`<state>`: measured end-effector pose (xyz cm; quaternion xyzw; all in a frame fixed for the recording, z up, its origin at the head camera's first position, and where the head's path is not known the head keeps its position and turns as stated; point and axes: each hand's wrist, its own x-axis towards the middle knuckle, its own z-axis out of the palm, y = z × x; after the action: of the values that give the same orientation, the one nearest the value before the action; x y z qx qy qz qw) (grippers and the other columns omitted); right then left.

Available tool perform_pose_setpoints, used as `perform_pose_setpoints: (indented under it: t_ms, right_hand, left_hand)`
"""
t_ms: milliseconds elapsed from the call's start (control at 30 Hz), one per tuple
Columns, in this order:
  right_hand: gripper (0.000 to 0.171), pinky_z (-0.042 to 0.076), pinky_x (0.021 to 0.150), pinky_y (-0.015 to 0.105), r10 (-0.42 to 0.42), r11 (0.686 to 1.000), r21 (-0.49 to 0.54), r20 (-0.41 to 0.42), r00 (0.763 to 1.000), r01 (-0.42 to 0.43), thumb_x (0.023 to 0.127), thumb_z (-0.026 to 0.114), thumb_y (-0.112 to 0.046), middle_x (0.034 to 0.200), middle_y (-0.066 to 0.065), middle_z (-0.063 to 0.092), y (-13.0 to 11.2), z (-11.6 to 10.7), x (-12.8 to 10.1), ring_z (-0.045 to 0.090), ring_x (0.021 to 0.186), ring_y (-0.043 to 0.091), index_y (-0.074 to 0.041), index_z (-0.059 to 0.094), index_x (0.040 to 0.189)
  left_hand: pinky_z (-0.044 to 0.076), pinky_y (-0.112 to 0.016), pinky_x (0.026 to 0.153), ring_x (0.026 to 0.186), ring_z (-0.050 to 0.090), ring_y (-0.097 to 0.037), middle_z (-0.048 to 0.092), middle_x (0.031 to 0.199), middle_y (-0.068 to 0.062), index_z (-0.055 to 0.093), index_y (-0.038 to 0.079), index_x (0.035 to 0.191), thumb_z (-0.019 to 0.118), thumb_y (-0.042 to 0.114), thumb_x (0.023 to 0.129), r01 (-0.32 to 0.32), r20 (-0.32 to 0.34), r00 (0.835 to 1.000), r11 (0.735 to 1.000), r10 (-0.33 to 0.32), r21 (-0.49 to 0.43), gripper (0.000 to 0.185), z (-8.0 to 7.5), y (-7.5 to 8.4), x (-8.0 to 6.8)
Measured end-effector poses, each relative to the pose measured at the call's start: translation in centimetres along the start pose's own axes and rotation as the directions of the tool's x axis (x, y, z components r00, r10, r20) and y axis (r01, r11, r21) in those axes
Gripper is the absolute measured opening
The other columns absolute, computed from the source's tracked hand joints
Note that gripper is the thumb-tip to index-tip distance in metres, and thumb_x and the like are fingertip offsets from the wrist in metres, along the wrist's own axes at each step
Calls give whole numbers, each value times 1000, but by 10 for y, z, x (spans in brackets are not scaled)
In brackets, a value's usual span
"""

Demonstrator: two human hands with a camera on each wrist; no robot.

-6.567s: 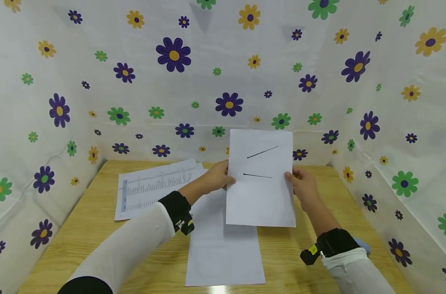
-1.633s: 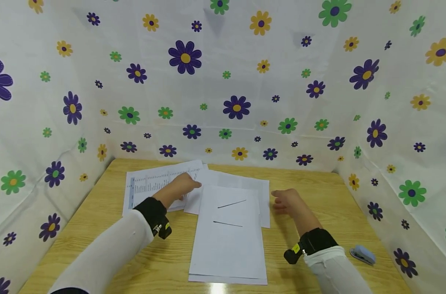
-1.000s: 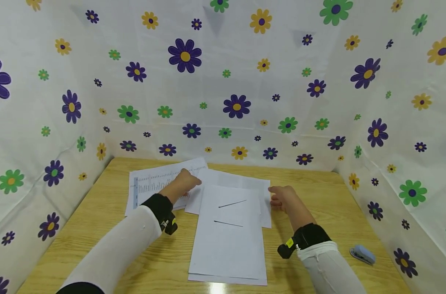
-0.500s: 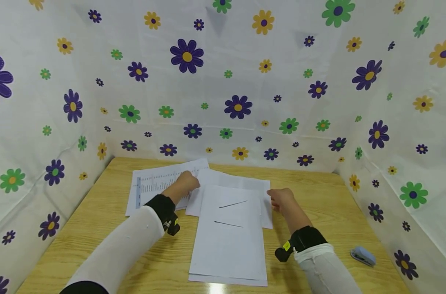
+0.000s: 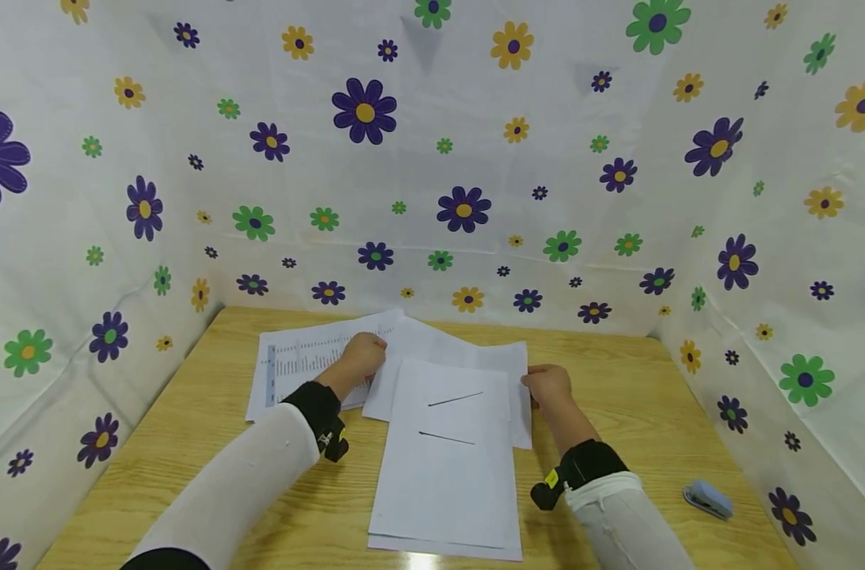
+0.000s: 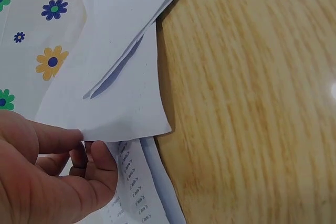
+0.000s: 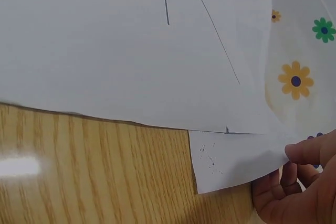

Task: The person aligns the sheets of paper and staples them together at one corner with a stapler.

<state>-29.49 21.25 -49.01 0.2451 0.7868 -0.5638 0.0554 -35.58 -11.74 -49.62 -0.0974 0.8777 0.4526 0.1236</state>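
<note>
A white sheet of paper lies crosswise, partly under an upright sheet marked with two black lines. My left hand pinches the crosswise sheet's left edge. At the opposite edge, my right hand pinches it too. Both wrist views show fingertips on the held sheet's rim; it bows slightly, and faint marks show near its right corner. The lined sheet rests over its middle and hides that part. Beneath my left hand lies a printed table sheet.
A blue stapler sits on the wooden table at the right. Another sheet's edge shows under the lined sheet at the front. A flower-patterned curtain encloses the back and both sides.
Earlier, both hands held up the lined sheet; it now lies on the papers in the middle. The hands have since closed on the crosswise sheet's two edges, and its far edge has risen.
</note>
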Motion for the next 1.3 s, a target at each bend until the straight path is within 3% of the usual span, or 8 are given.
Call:
perform_pose_setpoints:
  t_ms: [133, 300, 467, 600, 767, 933, 1167, 1300]
  right_hand:
    - [29, 50, 84, 39, -2, 1000, 6, -23, 1000, 2, 100, 60, -3, 128, 20, 56, -2, -2, 1, 51, 107, 31, 4, 60, 128]
    - [29, 49, 90, 40, -28, 1000, 12, -43, 999, 28, 102, 57, -5, 129, 20, 56, -10, -4, -3, 52, 110, 31, 3, 58, 130]
    - [32, 48, 97, 41, -116, 992, 30, -73, 991, 119, 105, 54, -10, 132, 19, 56, -21, -5, -9, 51, 113, 30, 1, 56, 135]
    - [34, 47, 99, 41, -222, 972, 54, -119, 968, 229, 106, 54, -11, 131, 19, 56, -29, -7, -10, 53, 114, 30, 1, 55, 137]
    - [34, 49, 96, 39, -303, 942, 99, -161, 939, 321, 104, 56, -8, 126, 18, 58, -39, -11, -9, 56, 111, 29, 1, 54, 137]
    - [36, 52, 98, 43, -327, 925, 148, -156, 932, 349, 103, 58, -7, 126, 20, 60, -42, -17, -8, 58, 112, 30, 2, 54, 138]
    - [25, 51, 76, 27, -384, 900, 131, -212, 899, 416, 106, 56, -13, 117, 18, 62, -47, -22, -10, 59, 100, 26, 3, 58, 124]
    - [19, 48, 72, 22, -387, 878, 181, -279, 879, 444, 106, 56, -12, 112, 16, 60, -55, -25, -16, 58, 97, 23, 3, 57, 117]
  left_hand:
    - [44, -27, 57, 92, 57, -26, 59, 123, -18, 64, 0, 123, 56, 4, 100, -8, -7, 1000, 1000, 7, -27, 25, -1, 7, -4]
    - [50, -27, 64, 101, 58, -28, 59, 128, -20, 62, -2, 127, 55, 3, 100, -42, 2, 999, 999, 42, -33, 28, -8, 13, -6]
    - [57, -33, 79, 108, 58, -29, 59, 131, -20, 60, -2, 130, 54, 6, 102, -79, 0, 997, 995, 79, -57, 30, -20, 18, -4]
    - [57, -35, 85, 106, 57, -30, 58, 127, -19, 57, -2, 132, 54, 10, 104, -108, -17, 994, 989, 107, -99, 30, -27, 24, -4]
    - [56, -38, 93, 109, 58, -30, 58, 127, -18, 55, -1, 134, 52, 13, 106, -203, -54, 979, 971, 197, -130, 31, -33, 34, -5]
    - [54, -42, 101, 113, 60, -32, 59, 128, -18, 55, 0, 134, 52, 13, 107, -281, -94, 959, 946, 268, -163, 30, -38, 45, -7]
    - [51, -43, 106, 121, 59, -34, 58, 132, -17, 55, 3, 137, 54, 16, 107, -348, -143, 935, 916, 324, -200, 33, -45, 62, -20]
    - [48, -46, 109, 130, 54, -37, 53, 142, -18, 51, 5, 143, 59, 23, 105, -288, -146, 953, 942, 265, -174, 43, -47, 70, -27]
